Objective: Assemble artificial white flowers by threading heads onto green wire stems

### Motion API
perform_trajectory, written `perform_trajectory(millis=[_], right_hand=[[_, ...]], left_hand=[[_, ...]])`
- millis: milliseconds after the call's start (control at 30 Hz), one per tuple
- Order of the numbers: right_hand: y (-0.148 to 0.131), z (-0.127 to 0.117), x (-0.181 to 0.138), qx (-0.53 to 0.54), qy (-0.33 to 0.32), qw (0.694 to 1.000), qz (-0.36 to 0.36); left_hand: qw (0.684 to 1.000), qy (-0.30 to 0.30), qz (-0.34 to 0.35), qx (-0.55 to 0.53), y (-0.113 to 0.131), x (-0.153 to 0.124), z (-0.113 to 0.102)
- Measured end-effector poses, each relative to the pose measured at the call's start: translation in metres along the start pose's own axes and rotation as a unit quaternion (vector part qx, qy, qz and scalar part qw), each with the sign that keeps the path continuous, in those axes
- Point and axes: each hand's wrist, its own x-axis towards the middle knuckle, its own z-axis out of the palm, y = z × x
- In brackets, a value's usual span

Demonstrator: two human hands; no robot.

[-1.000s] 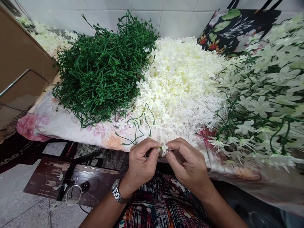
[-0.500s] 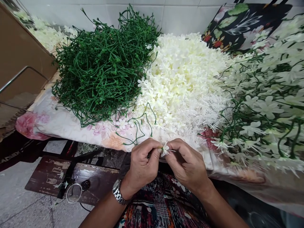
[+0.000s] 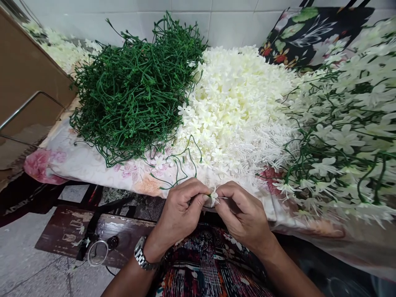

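Note:
Just past the table's front edge, both hands meet around a small white artificial flower [image 3: 213,195]. My left hand [image 3: 184,210] pinches its green base between thumb and index finger. On the petal side, my right hand [image 3: 244,214] has thumb and fingertips closed at the thin white stamen strands. A few loose green plastic stems [image 3: 177,167] lie on the cloth beyond my left hand. Behind both hands spreads a heap of white flower heads [image 3: 229,99], with white stamen pieces [image 3: 256,146] at its near right side.
At the left rises a tangled pile of green stems [image 3: 133,90]. Assembled white flowers on stems [image 3: 343,140] crowd the right side. A black floral bag [image 3: 318,37] leans by the tiled wall. A cardboard box [image 3: 31,66] stands far left, and a wooden bench [image 3: 126,233] sits below.
The flower has turned slightly between my fingertips. My left wrist has shifted a little left and down, and the camera view has moved slightly.

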Motion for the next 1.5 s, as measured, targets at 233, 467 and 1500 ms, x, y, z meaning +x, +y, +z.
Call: perform_trajectory(millis=[233,467,1500], right_hand=[[0.001,-0.003,0.003,0.003,-0.027,1.000,-0.001],[0.005,-0.001,0.001,-0.007,-0.029,0.999,-0.016],[0.009,0.003,0.004,-0.068,-0.018,0.995,-0.067]], left_hand=[[0.998,0.028,0.043,0.036,-0.007,-0.006,0.005],[0.992,0.051,0.100,0.063,-0.014,-0.003,0.013],[0.978,0.082,0.097,0.166,-0.011,0.001,0.022]])
